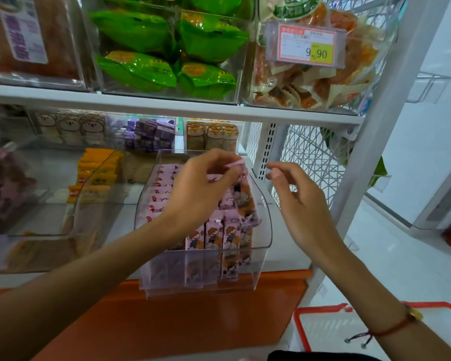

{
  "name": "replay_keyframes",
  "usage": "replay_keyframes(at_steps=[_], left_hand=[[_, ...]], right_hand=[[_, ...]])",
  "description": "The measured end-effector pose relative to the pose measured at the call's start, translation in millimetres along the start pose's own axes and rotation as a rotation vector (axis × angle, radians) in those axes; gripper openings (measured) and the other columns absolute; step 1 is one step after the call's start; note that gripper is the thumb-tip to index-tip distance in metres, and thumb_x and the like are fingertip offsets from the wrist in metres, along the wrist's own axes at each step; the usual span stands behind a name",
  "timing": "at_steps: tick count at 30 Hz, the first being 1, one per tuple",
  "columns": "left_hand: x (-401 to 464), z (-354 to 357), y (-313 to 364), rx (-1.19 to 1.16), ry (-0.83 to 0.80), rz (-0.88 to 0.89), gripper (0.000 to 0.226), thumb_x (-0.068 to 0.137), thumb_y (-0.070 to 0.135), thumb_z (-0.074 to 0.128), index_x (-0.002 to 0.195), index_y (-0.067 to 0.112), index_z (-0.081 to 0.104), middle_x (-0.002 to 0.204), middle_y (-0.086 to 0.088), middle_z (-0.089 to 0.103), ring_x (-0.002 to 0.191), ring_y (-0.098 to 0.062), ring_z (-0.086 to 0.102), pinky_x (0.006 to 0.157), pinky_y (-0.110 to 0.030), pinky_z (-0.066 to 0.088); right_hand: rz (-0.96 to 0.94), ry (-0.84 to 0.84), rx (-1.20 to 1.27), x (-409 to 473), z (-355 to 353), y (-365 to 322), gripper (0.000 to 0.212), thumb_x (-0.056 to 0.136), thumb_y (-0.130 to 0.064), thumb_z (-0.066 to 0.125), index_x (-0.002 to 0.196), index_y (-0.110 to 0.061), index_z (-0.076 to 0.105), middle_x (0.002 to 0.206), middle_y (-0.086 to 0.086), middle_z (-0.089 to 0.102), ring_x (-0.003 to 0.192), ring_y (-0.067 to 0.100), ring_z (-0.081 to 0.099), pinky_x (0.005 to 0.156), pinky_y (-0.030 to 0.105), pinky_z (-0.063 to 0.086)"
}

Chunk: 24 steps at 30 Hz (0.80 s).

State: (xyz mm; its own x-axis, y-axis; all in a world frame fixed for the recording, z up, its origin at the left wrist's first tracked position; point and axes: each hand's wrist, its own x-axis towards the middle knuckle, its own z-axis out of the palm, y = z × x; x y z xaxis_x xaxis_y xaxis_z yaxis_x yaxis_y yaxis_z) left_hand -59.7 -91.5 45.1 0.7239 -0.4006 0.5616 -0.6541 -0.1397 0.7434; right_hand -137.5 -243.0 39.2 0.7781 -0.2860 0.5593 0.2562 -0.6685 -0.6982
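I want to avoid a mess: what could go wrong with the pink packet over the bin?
The left hand pinches the packet by its edge, so it may slip. The bin seems to overhang the shelf; pressing down could tip it. If bumped, the upright packets might topple.

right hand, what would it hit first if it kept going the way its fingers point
Likely the pink packet that the left hand pinches over the clear bin; depth is unclear, so the bin's right wall might come first.

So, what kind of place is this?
Probably a snack shop: a price tag reading 9.90, clear bins of packaged snacks on white shelves, and a red shopping basket. The left hand pinches a pink packet.
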Motion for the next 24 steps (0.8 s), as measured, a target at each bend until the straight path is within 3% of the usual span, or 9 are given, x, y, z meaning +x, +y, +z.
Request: replay_keyframes(at_steps=[3, 6, 9, 12, 17, 20, 24], left_hand=[[-11.5, -15.3, 13.1, -0.18, 0.157, 0.013, 0.012, 0.087, 0.028, 0.062, 0.098, 0.033, 0.064, 0.085, 0.016, 0.071, 0.083, 0.003, 0.066, 0.071, -0.012, 0.052], [-24.7, -23.9, 14.6, -0.305, 0.23, -0.033, 0.018, 0.084, 0.031, 0.062, 0.102, 0.03, 0.067, 0.089, 0.013, 0.073, 0.083, -0.002, 0.069, 0.068, -0.013, 0.053], [-35.9, -29.8, 4.7, -0.393, 0.237, -0.14, 0.027, 0.092, 0.025, 0.057, 0.118, 0.025, 0.061, 0.098, 0.015, 0.072, 0.091, 0.0, 0.068, 0.068, -0.012, 0.052], [-44.0, -31.5, -1.7, -0.319, 0.189, -0.163, 0.032, 0.091, 0.015, 0.058, 0.123, 0.023, 0.057, 0.108, 0.016, 0.065, 0.097, 0.007, 0.061, 0.067, -0.006, 0.049], [-52.0, -29.5, 2.6, -0.174, 0.083, -0.097, 0.036, 0.08, 0.015, 0.071, 0.111, 0.029, 0.058, 0.101, 0.019, 0.062, 0.094, 0.004, 0.06, 0.074, -0.01, 0.05], [-55.6, -29.9, 3.0, -0.068, 0.075, -0.057, 0.043, 0.074, 0.027, 0.078, 0.111, 0.028, 0.057, 0.103, 0.018, 0.061, 0.091, 0.002, 0.06, 0.075, -0.013, 0.052], [-53.5, -33.5, -0.7, -0.008, 0.113, -0.028, 0.036, 0.077, 0.024, 0.077, 0.106, 0.028, 0.057, 0.101, 0.019, 0.062, 0.089, 0.002, 0.061, 0.074, -0.016, 0.054]], right_hand=[[-0.017, -0.181, 0.129, -5.5, 12.0, -16.3, 0.049, 0.087, -0.053, 0.042, 0.13, -0.03, 0.048, 0.114, -0.017, 0.056, 0.1, -0.008, 0.055, 0.079, 0.007, 0.043], [-0.003, -0.363, 0.22, -9.0, 26.7, -25.7, 0.053, 0.082, -0.052, 0.05, 0.131, -0.032, 0.045, 0.111, -0.025, 0.056, 0.094, -0.015, 0.058, 0.075, 0.003, 0.045], [0.228, -0.37, 0.409, -5.4, 35.9, -29.2, 0.04, 0.086, -0.039, 0.058, 0.124, -0.025, 0.054, 0.102, -0.01, 0.07, 0.086, 0.002, 0.068, 0.077, 0.02, 0.054], [0.474, -0.362, 0.608, -1.0, 41.1, -26.4, 0.032, 0.089, -0.03, 0.06, 0.12, -0.018, 0.059, 0.084, -0.007, 0.073, 0.083, 0.012, 0.067, 0.091, 0.044, 0.048], [0.538, -0.367, 0.835, 1.5, 46.3, -30.6, 0.028, 0.089, -0.021, 0.06, 0.114, -0.01, 0.063, 0.081, -0.002, 0.073, 0.069, 0.006, 0.068, 0.053, 0.017, 0.049], [0.529, -0.377, 0.856, 1.3, 49.1, -32.2, 0.045, 0.078, -0.025, 0.066, 0.12, -0.01, 0.059, 0.084, 0.0, 0.073, 0.078, 0.011, 0.07, 0.058, 0.018, 0.051], [0.514, -0.376, 0.842, 3.2, 47.3, -29.8, 0.05, 0.072, -0.023, 0.071, 0.118, -0.008, 0.059, 0.099, 0.004, 0.073, 0.095, 0.016, 0.068, 0.076, 0.022, 0.052]])
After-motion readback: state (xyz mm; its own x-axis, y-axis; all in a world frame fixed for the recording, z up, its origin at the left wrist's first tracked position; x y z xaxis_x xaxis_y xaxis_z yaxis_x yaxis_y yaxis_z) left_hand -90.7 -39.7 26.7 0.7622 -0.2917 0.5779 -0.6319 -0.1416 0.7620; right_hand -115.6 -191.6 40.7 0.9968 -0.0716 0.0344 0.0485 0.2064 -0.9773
